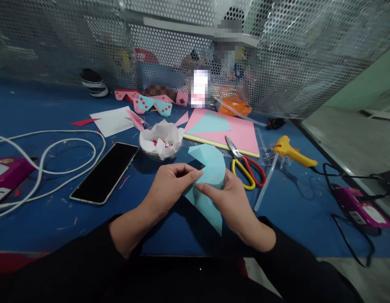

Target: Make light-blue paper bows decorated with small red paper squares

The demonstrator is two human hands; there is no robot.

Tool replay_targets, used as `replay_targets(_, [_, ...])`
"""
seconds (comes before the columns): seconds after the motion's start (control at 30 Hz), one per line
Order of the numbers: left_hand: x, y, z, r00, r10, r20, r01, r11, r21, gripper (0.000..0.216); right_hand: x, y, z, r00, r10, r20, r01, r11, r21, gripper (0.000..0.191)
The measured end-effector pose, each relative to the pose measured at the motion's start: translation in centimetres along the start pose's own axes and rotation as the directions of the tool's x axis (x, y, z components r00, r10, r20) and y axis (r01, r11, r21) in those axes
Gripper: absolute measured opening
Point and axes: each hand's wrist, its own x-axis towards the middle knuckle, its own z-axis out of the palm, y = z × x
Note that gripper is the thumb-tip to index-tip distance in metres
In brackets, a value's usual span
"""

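Observation:
Both of my hands hold a light blue sheet of paper (210, 168) just above the blue table (40, 105). My left hand (169, 187) pinches its left edge with curled fingers. My right hand (228, 202) grips the sheet from the right, thumb pressed across the middle. The paper bends upward at the top and hangs to a point at the bottom.
Red and yellow scissors (245, 164) and a yellow glue gun (291, 152) lie to the right, with a pink paper stack (242, 132) behind. A black phone (104, 172) and white cables (56, 155) lie left. A white bowl of scraps (161, 141) sits ahead, mesh wall beyond.

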Motion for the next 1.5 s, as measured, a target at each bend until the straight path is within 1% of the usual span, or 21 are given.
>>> replay_targets(0.13, [-0.02, -0.01, 0.03, 1.000, -0.006, 0.002, 0.006, 1.000, -0.025, 0.024, -0.02, -0.05, 0.09, 1.000, -0.011, -0.001, 0.011, 1.000, 0.006, 0.030])
replay_targets(0.23, [0.03, -0.10, -0.01, 1.000, -0.015, 0.001, 0.015, 0.999, -0.045, 0.025, 0.03, 0.04, 0.13, 1.000, 0.017, 0.021, -0.018, 0.999, 0.032, 0.031])
replay_targets(0.37, [0.14, -0.29, -0.19, 0.999, -0.004, -0.042, 0.001, 0.999, -0.052, 0.024, 0.06, -0.02, 0.12, 0.997, 0.046, 0.064, -0.055, 0.988, 0.143, 0.030])
replay_targets(0.43, [0.16, -0.37, -0.26, 0.998, 0.000, -0.056, -0.002, 0.999, -0.052, 0.023, 0.07, -0.21, 0.10, 0.994, 0.079, 0.078, -0.094, 0.973, 0.212, 0.029])
replay_targets(0.5, [0.13, -0.40, -0.28, 0.998, -0.004, -0.055, 0.001, 0.998, -0.057, 0.023, 0.07, -0.39, 0.09, 0.985, 0.139, 0.098, -0.160, 0.956, 0.248, 0.028])
replay_targets(0.57, [0.07, -0.37, -0.26, 0.999, -0.007, -0.045, 0.005, 0.998, -0.057, 0.022, 0.07, -0.46, 0.09, 0.974, 0.195, 0.117, -0.219, 0.944, 0.247, 0.028])
replay_targets(0.63, [0.01, -0.30, -0.20, 0.999, -0.012, -0.033, 0.010, 0.998, -0.056, 0.021, 0.05, -0.36, 0.10, 0.967, 0.221, 0.129, -0.245, 0.944, 0.220, 0.027])
replay_targets(0.97, [0.08, -0.06, -0.07, 1.000, 0.004, 0.001, -0.004, 1.000, -0.031, 0.022, -0.03, 0.23, 0.04, 0.992, 0.093, 0.083, -0.101, 0.989, 0.104, 0.022])
replay_targets(1.23, [-0.03, -0.10, -0.07, 1.000, -0.003, 0.017, 0.003, 0.999, -0.033, 0.021, -0.05, 0.37, -0.27, 0.996, 0.011, 0.086, -0.012, 1.000, 0.011, 0.016])
replay_targets(1.33, [-0.05, -0.08, -0.04, 0.999, -0.019, 0.026, 0.020, 0.999, -0.032, 0.022, -0.07, 0.24, -0.16, 0.994, -0.002, 0.107, 0.006, 0.999, -0.041, 0.016])
replay_targets(1.4, [0.02, -0.09, -0.10, 0.999, -0.030, 0.036, 0.031, 0.999, -0.033, 0.023, 0.02, 0.11, -0.10, 0.990, -0.010, 0.142, 0.022, 0.997, -0.079, 0.019])
replay_targets(1.5, [0.25, -0.16, -0.43, 0.999, -0.035, 0.037, 0.036, 0.999, -0.032, 0.025, 0.20, -0.22, -0.39, 0.979, -0.063, 0.193, 0.100, 0.977, -0.190, 0.028])
